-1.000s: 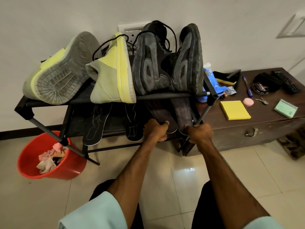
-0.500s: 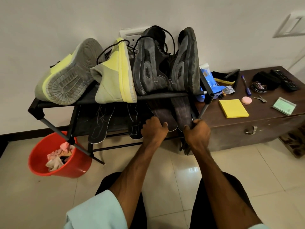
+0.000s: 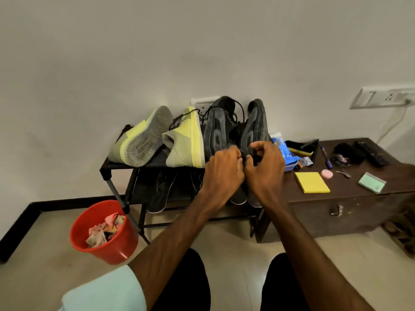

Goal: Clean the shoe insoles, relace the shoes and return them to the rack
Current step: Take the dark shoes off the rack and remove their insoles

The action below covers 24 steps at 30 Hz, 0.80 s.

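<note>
Two black shoes stand on their heels, soles outward, on the top shelf of the black rack (image 3: 105, 171). My left hand (image 3: 222, 170) grips the heel of the left black shoe (image 3: 219, 126). My right hand (image 3: 265, 167) pinches the heel of the right black shoe (image 3: 257, 123). A pair of yellow-green shoes (image 3: 143, 140) lies to their left on the same shelf, black laces loose. Dark insoles (image 3: 160, 191) lean on the lower shelf; two more show below my hands, partly hidden.
A red bucket (image 3: 105, 248) with crumpled wipes stands on the floor by the rack's left leg. The brown chest (image 3: 336, 203) to the right bears a brush (image 3: 301, 147), a blue packet (image 3: 284, 151), yellow sticky notes (image 3: 311, 182), a pen, a polish tin and a remote.
Both hands let go of the insoles on the lower shelf and rose to the heels of the black shoes on the top shelf. The camera pulled back and tilted up.
</note>
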Tool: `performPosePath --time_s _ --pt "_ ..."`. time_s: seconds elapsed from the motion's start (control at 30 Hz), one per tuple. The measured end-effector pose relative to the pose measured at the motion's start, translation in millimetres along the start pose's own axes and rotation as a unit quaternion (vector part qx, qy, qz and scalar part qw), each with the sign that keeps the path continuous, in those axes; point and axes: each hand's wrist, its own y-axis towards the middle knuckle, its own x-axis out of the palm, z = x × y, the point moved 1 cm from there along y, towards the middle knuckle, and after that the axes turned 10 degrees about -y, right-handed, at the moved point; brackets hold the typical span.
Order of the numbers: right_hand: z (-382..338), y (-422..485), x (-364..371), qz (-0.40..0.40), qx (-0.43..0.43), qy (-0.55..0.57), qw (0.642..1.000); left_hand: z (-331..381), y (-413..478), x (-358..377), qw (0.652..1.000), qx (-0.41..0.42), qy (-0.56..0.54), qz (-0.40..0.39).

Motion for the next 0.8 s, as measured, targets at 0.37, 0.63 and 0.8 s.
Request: performPosePath --time_s 0.37,0.63,0.8 --pt "-5 82 34 -0.271 -0.122 -0.409 0.863 -24 80 12 0.922 0.014 0.343 -0.180" --pt "-20 104 58 -0.287 -0.076 -0.557 0.775 -24 109 22 0.883 0.035 0.415 -0.217" --pt "-16 112 24 -0.293 -0.096 -0.537 0.785 -24 106 -8 0.947 0.038 0.275 -0.159"
